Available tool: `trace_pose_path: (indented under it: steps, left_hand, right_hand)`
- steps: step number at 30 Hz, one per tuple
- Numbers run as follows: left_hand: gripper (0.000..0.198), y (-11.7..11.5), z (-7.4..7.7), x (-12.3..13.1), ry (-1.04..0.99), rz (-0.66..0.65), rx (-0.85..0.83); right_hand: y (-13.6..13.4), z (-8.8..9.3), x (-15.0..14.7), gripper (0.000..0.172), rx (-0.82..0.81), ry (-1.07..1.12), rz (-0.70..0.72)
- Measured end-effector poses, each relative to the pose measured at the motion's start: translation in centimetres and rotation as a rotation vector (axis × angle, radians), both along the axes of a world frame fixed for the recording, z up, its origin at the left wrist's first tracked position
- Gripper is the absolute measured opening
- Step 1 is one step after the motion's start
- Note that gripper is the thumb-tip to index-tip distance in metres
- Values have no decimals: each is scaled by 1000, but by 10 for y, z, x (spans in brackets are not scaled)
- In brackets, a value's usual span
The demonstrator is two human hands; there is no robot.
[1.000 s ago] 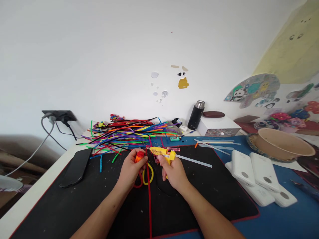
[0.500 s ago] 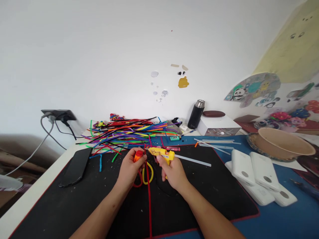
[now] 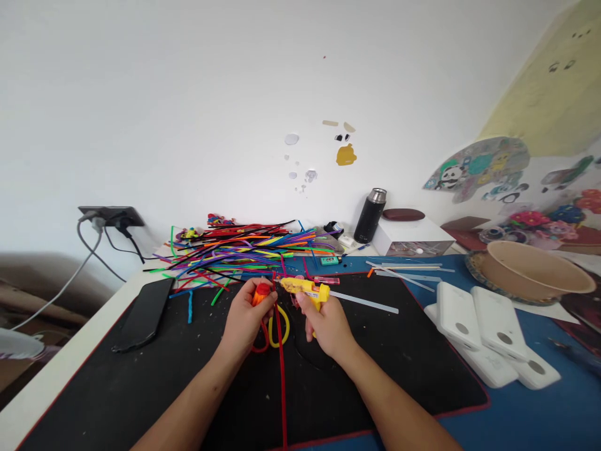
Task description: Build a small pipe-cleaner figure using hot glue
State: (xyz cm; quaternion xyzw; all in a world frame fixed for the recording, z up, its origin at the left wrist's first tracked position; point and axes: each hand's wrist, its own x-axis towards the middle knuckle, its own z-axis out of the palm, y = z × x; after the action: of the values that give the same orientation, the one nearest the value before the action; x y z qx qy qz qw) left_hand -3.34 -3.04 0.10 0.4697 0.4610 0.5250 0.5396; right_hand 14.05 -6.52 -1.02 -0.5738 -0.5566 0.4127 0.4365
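My left hand (image 3: 248, 316) is closed around a red and orange pipe-cleaner piece (image 3: 261, 293), whose exact shape is partly hidden by the fingers. From it a long red pipe cleaner (image 3: 282, 382) trails down toward me across the black mat (image 3: 197, 401). In my right hand (image 3: 328, 326) is a yellow hot glue gun (image 3: 305, 287), its nozzle pointing left, close to the piece. A clear glue stick (image 3: 366, 302) sticks out of the gun's back. Beneath the hands lie scissors with yellow and red handles (image 3: 280, 335), their blades hidden.
Behind my hands is a heap of colourful pipe cleaners (image 3: 244, 247). A black phone (image 3: 143, 316) lies left. To the right are loose glue sticks (image 3: 413, 269), white power-bank-like blocks (image 3: 474, 326) and a beige bowl (image 3: 535, 269). A black thermos (image 3: 370, 219) stands near the wall.
Both hands hold almost the same position, with the glue gun's nozzle still beside the red and orange piece. The view has shifted very slightly.
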Motion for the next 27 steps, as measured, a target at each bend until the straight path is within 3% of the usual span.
trace_pose_path:
  steps: [27]
  left_hand:
    - [37,-4,-1,2,47,-54,-13]
  right_hand:
    - [1,-2,1,61,-1,59,-61]
